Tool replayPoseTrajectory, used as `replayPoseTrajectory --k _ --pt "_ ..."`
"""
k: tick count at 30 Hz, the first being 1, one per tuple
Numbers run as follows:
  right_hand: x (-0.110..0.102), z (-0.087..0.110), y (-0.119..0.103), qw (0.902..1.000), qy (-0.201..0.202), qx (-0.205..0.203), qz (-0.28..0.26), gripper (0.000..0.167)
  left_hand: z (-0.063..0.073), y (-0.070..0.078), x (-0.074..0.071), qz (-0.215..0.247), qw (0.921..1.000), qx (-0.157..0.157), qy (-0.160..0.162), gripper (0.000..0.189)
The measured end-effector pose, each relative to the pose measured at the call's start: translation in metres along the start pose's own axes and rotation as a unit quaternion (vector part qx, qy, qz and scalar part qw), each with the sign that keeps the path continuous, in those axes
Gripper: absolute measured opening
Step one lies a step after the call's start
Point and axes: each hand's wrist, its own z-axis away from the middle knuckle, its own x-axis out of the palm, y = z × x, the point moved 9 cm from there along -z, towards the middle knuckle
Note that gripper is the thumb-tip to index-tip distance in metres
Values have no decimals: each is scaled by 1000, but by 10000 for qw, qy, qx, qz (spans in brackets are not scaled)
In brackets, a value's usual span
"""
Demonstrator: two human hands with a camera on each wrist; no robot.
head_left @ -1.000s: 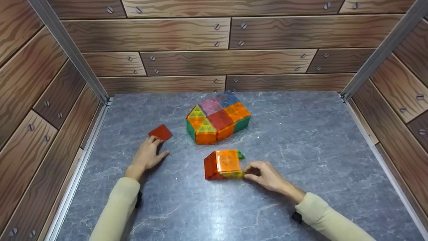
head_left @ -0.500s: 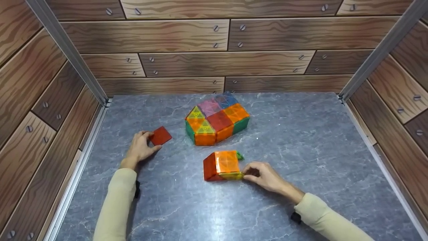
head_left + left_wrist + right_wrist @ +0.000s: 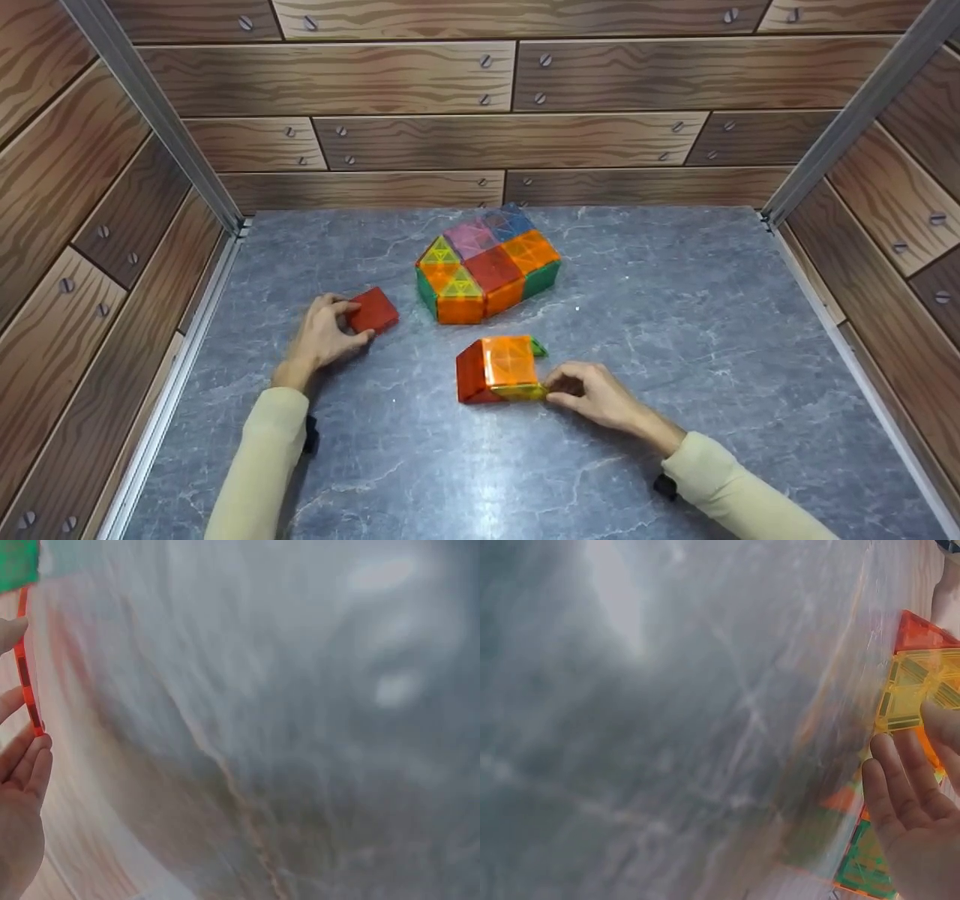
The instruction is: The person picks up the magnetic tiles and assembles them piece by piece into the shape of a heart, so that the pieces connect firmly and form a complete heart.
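My left hand (image 3: 324,335) pinches a red square magnetic tile (image 3: 375,309) by its edges, fingers at the far left side and thumb at the near side. Seen edge-on in the left wrist view, the red tile (image 3: 28,690) lies between thumb and fingers. At the front middle stands a small build of magnetic tiles, with an orange square (image 3: 510,360) on top, a sloping red tile (image 3: 472,373) at its left and a green triangle (image 3: 538,347) at its right. My right hand (image 3: 596,391) pinches the right end of its yellow tile (image 3: 519,392) between thumb and index finger.
Behind the small build sits a larger flat-topped build of magnetic tiles (image 3: 493,268) in several colours. The grey marbled tabletop (image 3: 690,315) is bounded by wood-patterned walls (image 3: 420,139) at the back and both sides.
My left hand first moved left around the red tile's edge, then took hold of it and shifted it slightly right. The right hand and the small build stay in place.
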Motion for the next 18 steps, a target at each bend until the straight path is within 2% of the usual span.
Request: replayPoseTrajectory --k 4,8,13,18 --pt "-2 1 -1 9999 -53 59 -114 17 11 31 -6 218 9975 581 351 57" --pt "-9 0 -3 9999 48 73 -139 21 23 66 -4 359 9896 1280 550 55" --pt "-19 -2 -7 9997 222 46 -34 25 35 108 4 356 9788 1960 480 54" --pt "-33 -6 -21 9983 537 -210 126 28 41 148 14 425 9711 2340 186 55"
